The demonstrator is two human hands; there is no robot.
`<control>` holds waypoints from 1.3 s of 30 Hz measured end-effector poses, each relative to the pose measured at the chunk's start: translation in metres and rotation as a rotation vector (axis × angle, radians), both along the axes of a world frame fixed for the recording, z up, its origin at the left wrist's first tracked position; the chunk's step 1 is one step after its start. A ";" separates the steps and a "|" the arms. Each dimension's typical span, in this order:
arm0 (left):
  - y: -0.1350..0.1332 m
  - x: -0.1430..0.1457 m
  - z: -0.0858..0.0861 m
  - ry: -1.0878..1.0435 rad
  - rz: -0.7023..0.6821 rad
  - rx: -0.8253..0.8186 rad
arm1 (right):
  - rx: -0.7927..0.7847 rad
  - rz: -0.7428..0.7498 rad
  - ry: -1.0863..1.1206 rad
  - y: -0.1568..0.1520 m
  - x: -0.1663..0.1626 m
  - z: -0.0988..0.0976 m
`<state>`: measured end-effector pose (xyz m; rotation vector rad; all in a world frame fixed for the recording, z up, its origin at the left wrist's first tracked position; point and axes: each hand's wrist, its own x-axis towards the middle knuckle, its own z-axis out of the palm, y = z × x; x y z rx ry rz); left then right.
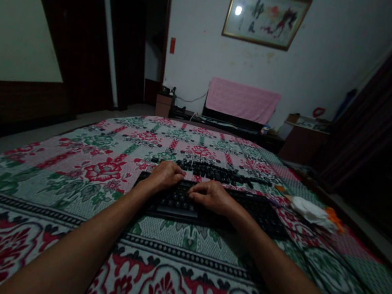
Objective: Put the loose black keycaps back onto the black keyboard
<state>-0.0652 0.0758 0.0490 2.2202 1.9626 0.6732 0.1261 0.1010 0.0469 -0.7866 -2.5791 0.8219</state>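
Keyboard (180,204) looks part-keyed to me, many keycaps (214,172) loose beyond; left hand (167,174) and right hand (213,197) curl over it (whether pinching anything, I can't tell).

The computer keyboard (179,205) and loose keycaps (214,172) look like smooth dark plastic. The bedspread (186,263) is matt, rough-textured woven cloth; the towel (242,100), matt cloth. The framed picture (266,19) has a glossy, glass-like front.
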 end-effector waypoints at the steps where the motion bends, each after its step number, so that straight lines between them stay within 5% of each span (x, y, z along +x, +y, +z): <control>1: 0.001 0.000 0.000 -0.011 -0.004 -0.019 | 0.023 -0.018 0.017 0.000 0.000 0.000; 10: 0.005 -0.001 -0.006 -0.123 0.033 -0.094 | 0.419 -0.324 -0.097 0.036 -0.017 -0.001; 18: 0.005 -0.001 -0.008 -0.114 0.023 -0.067 | 0.532 -0.386 -0.350 0.065 -0.033 -0.003; 30: 0.004 0.001 -0.005 -0.102 0.009 -0.073 | 0.556 -0.341 -0.359 0.073 -0.036 -0.005; 39: 0.005 0.000 -0.006 -0.095 0.015 -0.079 | 0.546 -0.155 0.010 0.049 -0.007 -0.005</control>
